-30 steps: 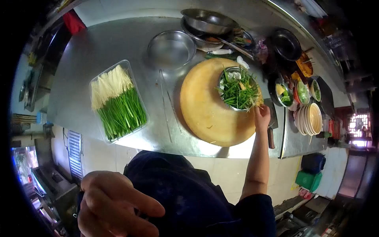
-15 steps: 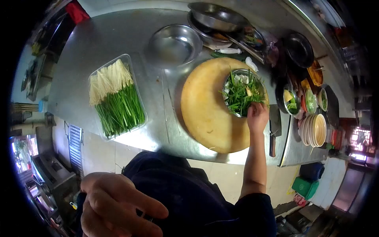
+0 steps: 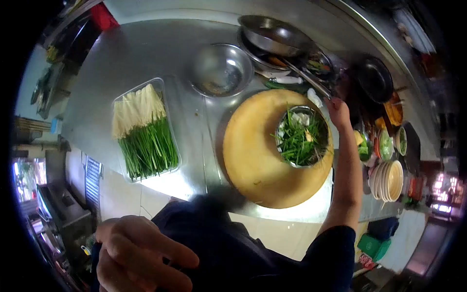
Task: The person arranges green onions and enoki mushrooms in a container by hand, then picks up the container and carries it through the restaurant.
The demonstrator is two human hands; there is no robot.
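My right hand [image 3: 337, 111] reaches past the cutting board, beside the end of a long metal handle [image 3: 311, 80]. Its fingers face away, so I cannot tell whether they grip the handle. On the round wooden board [image 3: 253, 151] stands a metal bowl [image 3: 297, 166] full of cut green chives [image 3: 299, 141], with some pale pieces on top. Low and close to the camera, my left hand [image 3: 143, 255] hangs half curled, fingers apart, nothing visible in it. A clear plastic tray [image 3: 178, 141] holds whole chives [image 3: 146, 131], white at one end and green at the other.
An empty metal basin [image 3: 219, 73] stands behind the board. Stacked pans [image 3: 272, 36] and a dark pan [image 3: 374, 80] are farther back. A stack of bowls [image 3: 386, 180] and small bowls of cut vegetables [image 3: 384, 144] stand on the right. The steel counter [image 3: 141, 53] has a curved edge.
My right hand has left the bowl of chives and moved back and right toward the metal handle. My forearm now covers the cleaver. The view has shifted slightly; my left hand stays low.
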